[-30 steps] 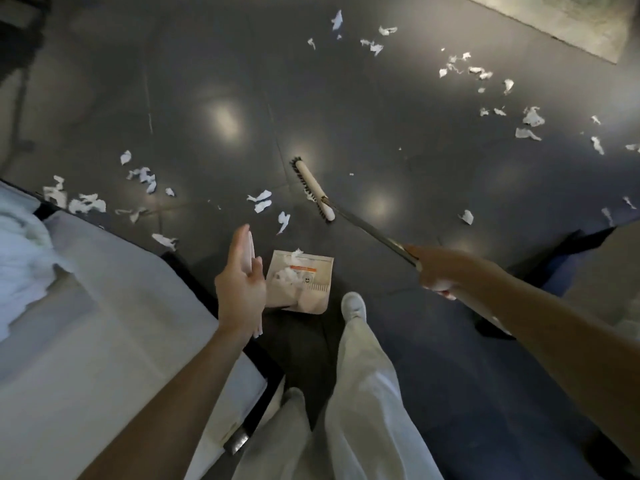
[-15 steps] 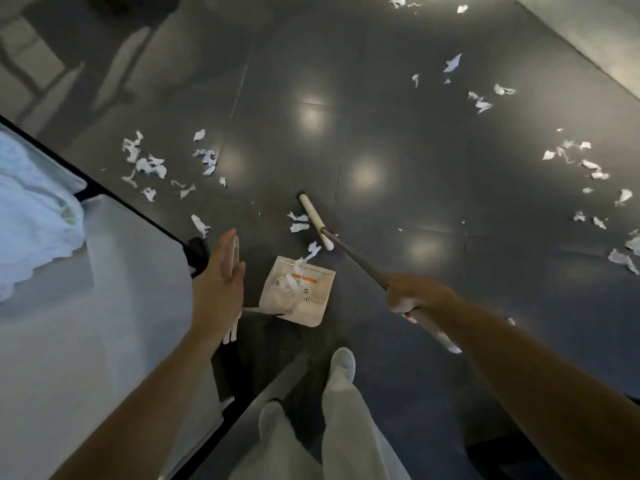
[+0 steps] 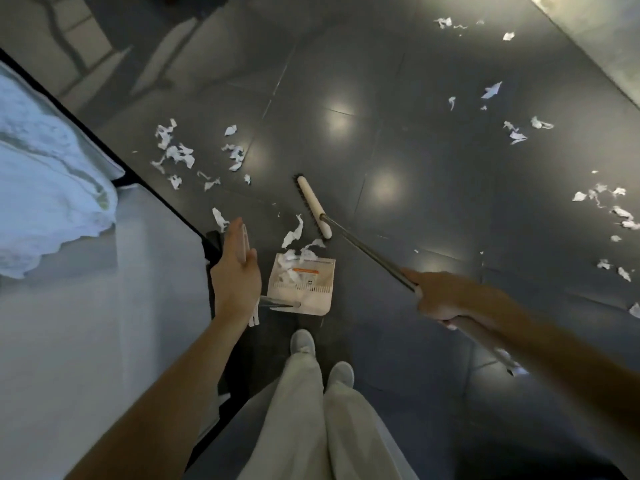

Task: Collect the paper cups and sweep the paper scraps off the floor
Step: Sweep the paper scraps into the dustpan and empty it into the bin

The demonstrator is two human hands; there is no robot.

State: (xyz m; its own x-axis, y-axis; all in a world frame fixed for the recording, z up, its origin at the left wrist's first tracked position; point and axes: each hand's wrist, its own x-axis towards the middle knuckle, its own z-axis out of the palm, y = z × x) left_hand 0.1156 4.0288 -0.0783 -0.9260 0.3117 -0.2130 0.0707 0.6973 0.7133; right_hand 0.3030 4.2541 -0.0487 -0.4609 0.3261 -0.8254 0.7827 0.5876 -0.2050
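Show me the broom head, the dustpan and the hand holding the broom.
broom head (image 3: 314, 206): head view, on its white back.
dustpan (image 3: 317, 301): head view, on its bare tray floor.
right hand (image 3: 443, 296): head view, middle of the hand.

Dustpan (image 3: 301, 284): on the floor (image 3: 398, 140), just ahead of your feet (image 3: 303, 341), with paper scraps (image 3: 289, 259) in it.
Broom (image 3: 313, 206): head beyond the dustpan, loose scraps (image 3: 292, 233) between them.
Scrap cluster (image 3: 176, 154): left of the broom head, beside the bed (image 3: 104, 323).
Scattered scraps (image 3: 609, 209): well right.

One broom (image 3: 313, 206); one dustpan (image 3: 318, 303); one left hand (image 3: 235, 275), one right hand (image 3: 440, 296); two shoes (image 3: 303, 341); dozens of paper scraps (image 3: 175, 152)
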